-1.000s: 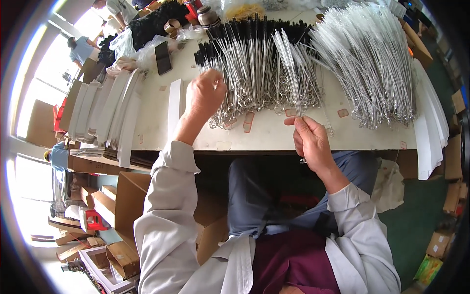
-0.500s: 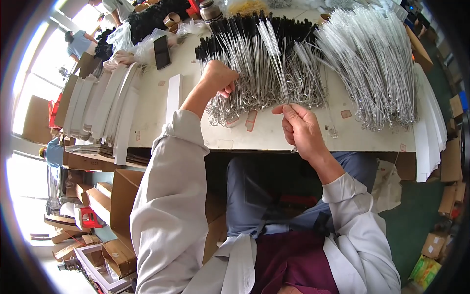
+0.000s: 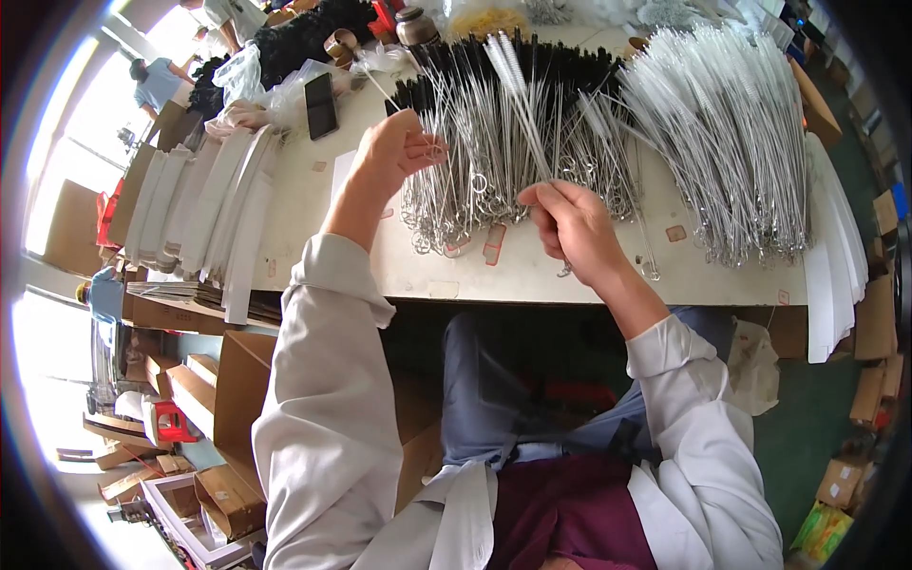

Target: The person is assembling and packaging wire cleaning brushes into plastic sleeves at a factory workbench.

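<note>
My right hand is closed around the wire handles of a few white-bristled tube brushes. Their bristles point away from me and their ring ends poke out below my fist. At the left end of the pile of black-bristled brushes, my left hand pinches a thin wire-handled brush. A ring shows by its fingertips, and a slim pale length sticks out beyond the knuckles; its bristles are hard to make out. To the right lies a large heap of white-bristled brushes.
White paper strips are stacked at the table's left, with more white strips at its right edge. A black phone lies beyond my left hand. Cardboard boxes stand on the floor at the left. People are at the far left.
My left hand has drawn left, away from the black-bristled pile, with a thin brush now showing in it. My right hand has shifted slightly left and away from me, still gripping the white-bristled brushes.
</note>
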Action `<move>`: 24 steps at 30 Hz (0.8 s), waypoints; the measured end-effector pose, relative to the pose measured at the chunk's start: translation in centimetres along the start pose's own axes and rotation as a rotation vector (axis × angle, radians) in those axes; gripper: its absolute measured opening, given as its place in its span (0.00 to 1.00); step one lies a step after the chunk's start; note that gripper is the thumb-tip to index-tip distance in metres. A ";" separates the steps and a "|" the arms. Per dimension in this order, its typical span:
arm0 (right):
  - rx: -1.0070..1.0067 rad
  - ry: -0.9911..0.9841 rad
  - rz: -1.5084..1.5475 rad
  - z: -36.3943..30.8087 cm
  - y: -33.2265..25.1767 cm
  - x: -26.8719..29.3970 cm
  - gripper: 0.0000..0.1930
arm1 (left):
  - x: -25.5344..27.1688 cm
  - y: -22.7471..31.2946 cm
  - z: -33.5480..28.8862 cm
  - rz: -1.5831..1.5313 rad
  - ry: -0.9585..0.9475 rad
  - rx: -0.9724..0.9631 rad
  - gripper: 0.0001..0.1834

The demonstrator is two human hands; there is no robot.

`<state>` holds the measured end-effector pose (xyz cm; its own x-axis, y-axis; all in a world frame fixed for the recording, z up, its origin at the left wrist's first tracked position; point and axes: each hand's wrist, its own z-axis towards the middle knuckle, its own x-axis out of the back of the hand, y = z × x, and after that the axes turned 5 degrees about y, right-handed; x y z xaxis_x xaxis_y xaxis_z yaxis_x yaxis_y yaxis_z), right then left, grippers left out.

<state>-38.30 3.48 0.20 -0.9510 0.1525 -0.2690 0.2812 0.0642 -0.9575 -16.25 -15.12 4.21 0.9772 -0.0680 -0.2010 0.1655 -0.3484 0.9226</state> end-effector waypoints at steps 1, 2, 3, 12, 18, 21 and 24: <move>-0.011 -0.033 0.017 1.0 -0.4 -0.5 0.17 | -0.1 -0.4 0.4 -0.050 0.028 -0.011 0.08; -0.004 -0.042 0.019 2.2 -0.5 -1.3 0.17 | 0.2 -0.9 0.4 -0.082 0.021 0.005 0.09; -0.029 -0.052 0.045 3.2 -1.0 -2.4 0.16 | 0.3 -1.1 0.5 -0.110 0.025 0.018 0.10; -0.096 -0.007 0.089 11.0 -0.2 -5.1 0.15 | -3.0 -0.9 0.3 0.111 -0.075 0.009 0.06; -0.053 -0.042 0.005 11.7 0.2 -7.6 0.16 | 0.9 -1.4 1.9 0.484 -0.349 -0.472 0.07; 0.012 0.033 0.085 11.8 0.6 -5.5 0.16 | -2.8 1.0 -2.2 0.323 -0.209 -0.094 0.07; 0.068 0.076 0.090 11.7 1.7 -5.8 0.16 | -3.4 2.6 -4.6 0.161 -0.154 0.009 0.06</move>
<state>-33.82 -8.89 -1.04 -0.9090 0.2295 -0.3479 0.3529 -0.0201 -0.9354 -18.55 -11.52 8.81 0.9590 -0.2653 -0.1000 0.0071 -0.3299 0.9440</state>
